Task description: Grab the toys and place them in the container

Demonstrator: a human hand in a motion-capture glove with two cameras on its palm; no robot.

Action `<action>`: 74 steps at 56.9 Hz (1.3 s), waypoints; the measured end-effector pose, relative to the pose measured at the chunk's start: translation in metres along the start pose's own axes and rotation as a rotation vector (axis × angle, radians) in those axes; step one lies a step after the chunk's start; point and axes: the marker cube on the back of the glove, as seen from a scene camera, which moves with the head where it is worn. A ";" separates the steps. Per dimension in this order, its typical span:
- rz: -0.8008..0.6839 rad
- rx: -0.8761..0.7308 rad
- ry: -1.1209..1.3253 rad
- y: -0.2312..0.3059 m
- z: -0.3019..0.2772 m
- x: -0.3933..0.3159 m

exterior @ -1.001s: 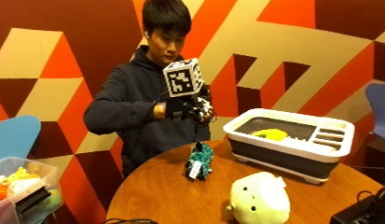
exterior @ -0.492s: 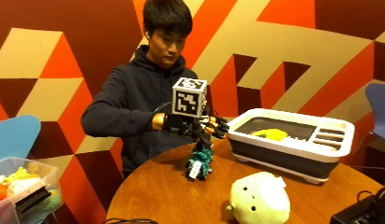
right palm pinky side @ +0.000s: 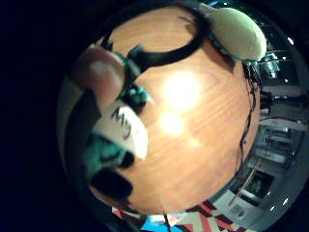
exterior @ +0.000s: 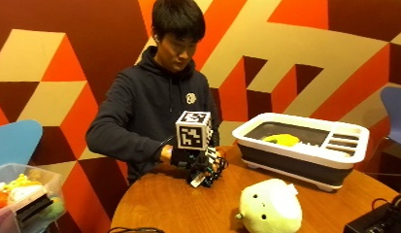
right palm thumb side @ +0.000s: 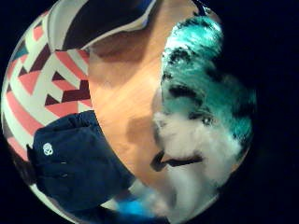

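Observation:
A small teal and black plush toy (exterior: pixel 204 177) stands on the round wooden table (exterior: pixel 168 204), in front of the person. My gloved right hand (exterior: pixel 199 161) is down on top of it with the fingers curled round it. The toy fills the thumb side palm view (right palm thumb side: pixel 205 79). In the little finger side palm view the toy (right palm pinky side: pixel 104 150) shows its white tag. A pale green plush (exterior: pixel 271 208) lies near the table's front edge (right palm pinky side: pixel 239 31). The white-rimmed dark container (exterior: pixel 297 158) stands at the back right with a yellow toy (exterior: pixel 282 140) inside.
A clear bin (exterior: pixel 6 216) holding several toys sits off the table at the left, beside a blue chair (exterior: pixel 16 141). A black device (exterior: pixel 381 221) with cables lies at the table's front right edge. Bare wood (right palm pinky side: pixel 203 135) lies between the teal toy and the plush.
My right hand came down from chest height onto the teal toy on the table and closed its fingers round it. The plush and container stayed put.

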 end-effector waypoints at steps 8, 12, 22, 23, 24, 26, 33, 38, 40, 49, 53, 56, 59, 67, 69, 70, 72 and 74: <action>0.007 0.153 -0.087 -0.007 0.008 0.005; 0.017 0.189 -0.087 -0.012 0.007 0.004; 0.028 0.121 -0.089 -0.016 -0.012 0.002; 0.029 0.112 -0.089 -0.015 -0.017 0.002; 0.030 0.106 -0.089 -0.015 -0.022 0.000; 0.031 0.104 -0.092 -0.014 -0.033 -0.003; 0.013 0.138 -0.079 -0.012 -0.080 -0.020; -0.060 0.193 -0.094 -0.016 -0.115 -0.040; -0.057 0.226 -0.130 -0.021 -0.129 -0.057; -0.131 0.361 -0.207 -0.052 -0.175 -0.103; -0.115 0.419 -0.223 -0.073 -0.189 -0.112; -0.095 0.468 -0.227 -0.091 -0.199 -0.117; -0.089 0.523 -0.235 -0.110 -0.206 -0.121; -0.043 0.586 -0.297 -0.159 -0.216 -0.132; -0.006 0.585 -0.306 -0.174 -0.216 -0.129; 0.015 0.579 -0.320 -0.181 -0.216 -0.125; 0.043 0.553 -0.341 -0.195 -0.213 -0.122; 0.036 0.504 -0.309 -0.208 -0.199 -0.135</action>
